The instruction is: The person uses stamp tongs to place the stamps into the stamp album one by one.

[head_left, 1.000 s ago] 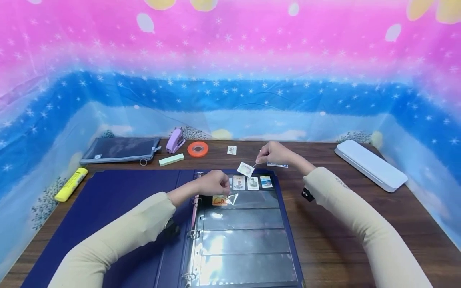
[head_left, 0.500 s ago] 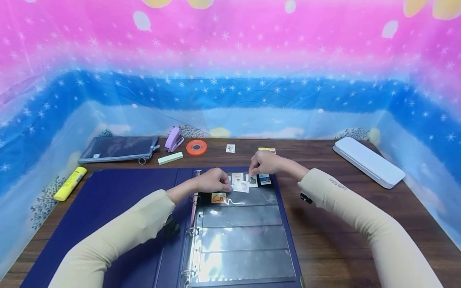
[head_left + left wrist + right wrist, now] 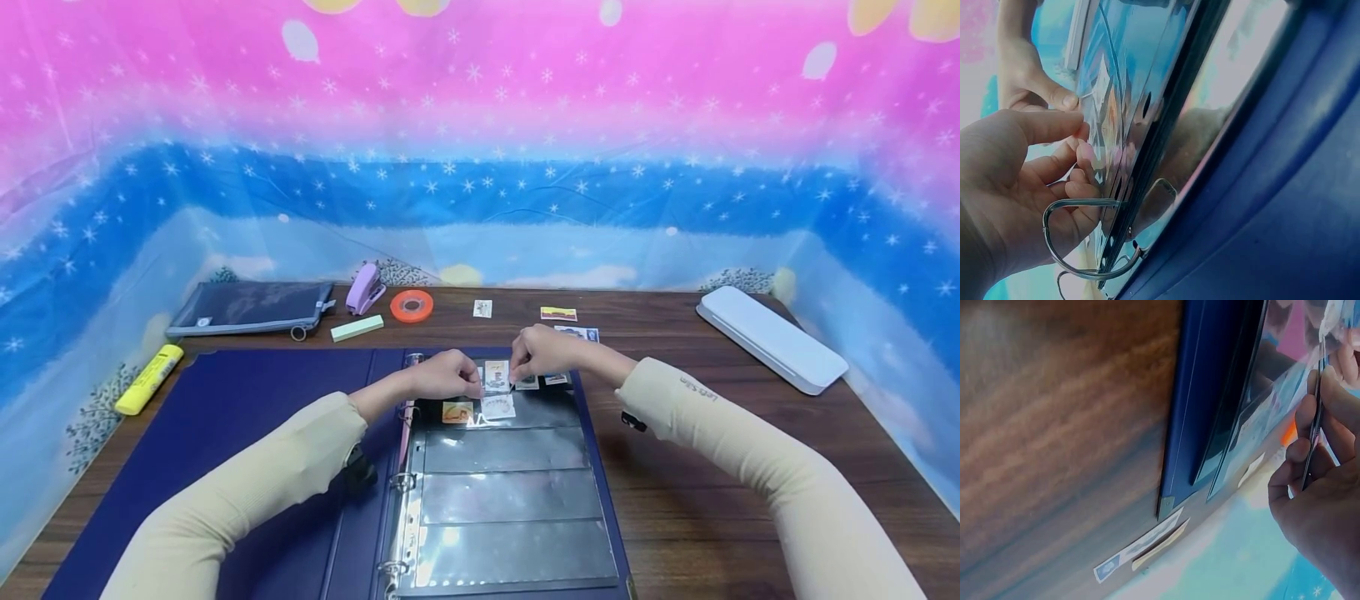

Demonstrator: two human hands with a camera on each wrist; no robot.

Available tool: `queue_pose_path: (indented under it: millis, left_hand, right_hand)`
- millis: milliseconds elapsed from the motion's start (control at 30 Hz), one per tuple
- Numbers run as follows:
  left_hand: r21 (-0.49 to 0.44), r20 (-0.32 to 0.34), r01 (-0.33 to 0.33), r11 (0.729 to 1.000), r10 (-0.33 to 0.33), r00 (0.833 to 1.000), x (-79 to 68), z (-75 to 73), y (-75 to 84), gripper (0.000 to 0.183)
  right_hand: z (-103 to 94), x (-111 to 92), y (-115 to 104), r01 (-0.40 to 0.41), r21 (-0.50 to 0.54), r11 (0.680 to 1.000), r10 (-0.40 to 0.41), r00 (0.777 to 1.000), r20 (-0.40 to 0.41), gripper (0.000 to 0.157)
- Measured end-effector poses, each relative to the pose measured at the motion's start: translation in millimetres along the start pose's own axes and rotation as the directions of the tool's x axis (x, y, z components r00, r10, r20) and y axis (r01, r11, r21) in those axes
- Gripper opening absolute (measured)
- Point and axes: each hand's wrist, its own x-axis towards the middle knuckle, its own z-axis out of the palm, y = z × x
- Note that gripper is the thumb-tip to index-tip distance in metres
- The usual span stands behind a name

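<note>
My right hand pinches slim metal tweezers between thumb and fingers. Their tips are at a pale stamp, which sits in the second row of a black stamp album page. An orange stamp lies to its left in that row. At the page's upper left, my left hand pinches the edge of the clear pocket sheet between thumb and fingers. Along the top row are several stamps, including one with a reddish picture, partly covered by the hands.
The navy ring binder lies open on the wooden table. Behind it are a loose stamp, a yellow-red stamp, orange tape, a purple stapler and a mesh pouch. A white case is at right, a yellow highlighter at left.
My right hand has moved left and down with the tweezers, bringing the pale stamp from above the top row into the second row beside the orange stamp. My left hand has stayed in place.
</note>
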Motion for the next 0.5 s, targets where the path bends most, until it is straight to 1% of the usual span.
queue_pose_path:
  millis: [333, 500]
  left_hand:
    - [0.018, -0.034, 0.006, 1.0, -0.005, 0.999, 1.0, 2.9, -3.0, 0.015]
    - [0.044, -0.064, -0.005, 0.999, 0.008, 0.998, 0.0, 6.2, -3.2, 0.015]
  right_hand:
    - [4.7, -7.5, -4.1, 0.012, 0.01, 1.0, -0.012, 1.0, -0.022, 0.011]
    - [6.5, -9.4, -2.7, 0.017, 0.034, 0.999, -0.016, 0.999, -0.03, 0.011]
